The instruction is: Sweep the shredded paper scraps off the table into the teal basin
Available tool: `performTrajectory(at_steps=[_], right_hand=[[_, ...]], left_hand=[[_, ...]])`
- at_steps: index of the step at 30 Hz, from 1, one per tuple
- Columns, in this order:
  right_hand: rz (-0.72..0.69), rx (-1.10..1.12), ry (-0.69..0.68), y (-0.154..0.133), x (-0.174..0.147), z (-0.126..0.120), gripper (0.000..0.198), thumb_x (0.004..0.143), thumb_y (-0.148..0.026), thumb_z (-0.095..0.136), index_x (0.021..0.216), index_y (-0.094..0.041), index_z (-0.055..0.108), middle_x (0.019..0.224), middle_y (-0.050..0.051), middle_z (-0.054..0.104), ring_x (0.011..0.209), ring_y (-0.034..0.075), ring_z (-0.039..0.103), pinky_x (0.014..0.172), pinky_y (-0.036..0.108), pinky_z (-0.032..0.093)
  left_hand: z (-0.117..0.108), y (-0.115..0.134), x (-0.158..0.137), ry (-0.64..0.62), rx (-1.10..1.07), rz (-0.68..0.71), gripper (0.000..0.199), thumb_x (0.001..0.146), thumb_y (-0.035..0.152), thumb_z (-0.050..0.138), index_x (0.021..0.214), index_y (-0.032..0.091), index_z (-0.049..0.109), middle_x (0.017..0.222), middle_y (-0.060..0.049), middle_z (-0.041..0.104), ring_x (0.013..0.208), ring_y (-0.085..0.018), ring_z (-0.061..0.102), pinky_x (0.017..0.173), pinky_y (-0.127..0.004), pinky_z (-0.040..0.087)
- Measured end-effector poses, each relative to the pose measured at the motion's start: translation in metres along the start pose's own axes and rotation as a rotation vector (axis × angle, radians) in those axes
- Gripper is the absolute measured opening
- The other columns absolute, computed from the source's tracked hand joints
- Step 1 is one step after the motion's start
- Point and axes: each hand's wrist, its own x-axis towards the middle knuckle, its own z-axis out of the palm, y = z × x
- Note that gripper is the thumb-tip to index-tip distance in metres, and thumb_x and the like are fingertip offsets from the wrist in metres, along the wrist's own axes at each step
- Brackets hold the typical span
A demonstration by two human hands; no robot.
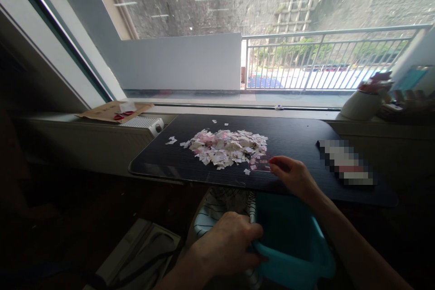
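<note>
A wide heap of small torn paper pieces, mostly white with some pink, lies on the black table. My right hand is closed in a pinch on a thin, clear pinkish plastic sheet, whose far end meets the right edge of the heap. Below the table's front edge, a teal plastic bin stands with its mouth upward. My left hand is closed on the bin's left rim, thumb above it. Striped cloth shows just left of the bin, partly behind that hand.
A blurred-out flat object lies at the table's right end. On the left ledge, red-handled scissors rest on brown paper. A white pot stands on the right sill. A pale box-like object sits low on the left.
</note>
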Motion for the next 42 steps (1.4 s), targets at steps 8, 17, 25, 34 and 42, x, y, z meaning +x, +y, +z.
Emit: performTrajectory(at_steps=[8, 17, 25, 34, 42], right_hand=[[0.033, 0.002, 0.052, 0.003, 0.000, -0.001, 0.027, 0.079, -0.038, 0.057, 0.095, -0.019, 0.069, 0.088, 0.005, 0.073, 0.078, 0.021, 0.067, 0.071, 0.032, 0.052], [-0.013, 0.087, -0.107, -0.004, -0.014, 0.009, 0.025, 0.079, -0.038, 0.059, 0.093, -0.020, 0.070, 0.088, 0.004, 0.074, 0.078, 0.020, 0.068, 0.070, 0.030, 0.054], [-0.030, 0.113, -0.114, -0.009, -0.008, 0.019, 0.025, 0.078, -0.036, 0.058, 0.093, -0.020, 0.071, 0.088, 0.005, 0.074, 0.079, 0.021, 0.068, 0.071, 0.032, 0.054], [-0.012, 0.096, -0.119, -0.014, -0.023, 0.014, 0.025, 0.079, -0.038, 0.059, 0.092, -0.020, 0.070, 0.088, 0.005, 0.073, 0.080, 0.021, 0.068, 0.071, 0.030, 0.054], [-0.003, 0.110, -0.016, -0.001, -0.016, -0.002, 0.026, 0.078, -0.038, 0.059, 0.093, -0.019, 0.069, 0.088, 0.006, 0.073, 0.080, 0.022, 0.068, 0.071, 0.032, 0.055]], left_hand=[[0.000, 0.000, 0.001, 0.012, -0.018, 0.000, 0.027, 0.074, 0.044, 0.071, 0.075, 0.021, 0.057, 0.072, 0.002, 0.062, 0.061, -0.015, 0.059, 0.051, -0.023, 0.033], [-0.001, 0.002, 0.003, -0.012, 0.015, 0.016, 0.029, 0.075, 0.047, 0.069, 0.077, 0.021, 0.058, 0.071, 0.001, 0.063, 0.061, -0.016, 0.059, 0.049, -0.023, 0.033], [-0.003, -0.001, -0.001, -0.026, 0.033, -0.022, 0.027, 0.076, 0.047, 0.068, 0.079, 0.021, 0.060, 0.073, 0.000, 0.063, 0.063, -0.017, 0.061, 0.053, -0.023, 0.037], [-0.002, -0.005, -0.008, 0.016, 0.021, -0.021, 0.028, 0.075, 0.046, 0.070, 0.077, 0.021, 0.057, 0.072, 0.001, 0.062, 0.063, -0.016, 0.060, 0.051, -0.023, 0.035], [-0.001, -0.005, -0.010, 0.019, 0.013, -0.040, 0.027, 0.074, 0.044, 0.071, 0.076, 0.021, 0.057, 0.073, 0.002, 0.062, 0.064, -0.016, 0.060, 0.052, -0.024, 0.035]])
